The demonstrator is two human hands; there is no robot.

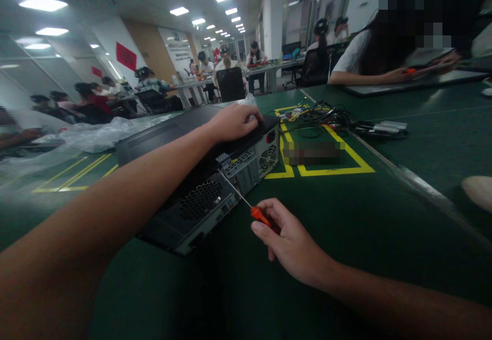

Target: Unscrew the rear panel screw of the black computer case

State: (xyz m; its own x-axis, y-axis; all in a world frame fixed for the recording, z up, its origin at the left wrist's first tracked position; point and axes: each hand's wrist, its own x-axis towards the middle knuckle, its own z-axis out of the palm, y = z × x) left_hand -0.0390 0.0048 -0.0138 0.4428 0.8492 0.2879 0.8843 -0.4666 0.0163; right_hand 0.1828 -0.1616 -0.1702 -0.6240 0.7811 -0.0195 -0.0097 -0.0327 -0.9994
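Note:
A black desktop computer case (184, 176) lies flat on the green table (346, 217), its grey rear panel with fan grilles facing me. My left hand (234, 121) rests palm down on the case's top near the far rear corner, fingers curled over the edge. My right hand (288, 240) is closed round the orange handle of a screwdriver (258, 214). Its thin shaft points up and left, with the tip at the top edge of the rear panel.
A tangle of cables and a power strip (357, 124) lies beyond the yellow floor-tape markings (326, 168). Clear plastic wrap (88, 135) is heaped left of the case. Another person (384, 53) leans on the table at the far right; several people sit at distant tables.

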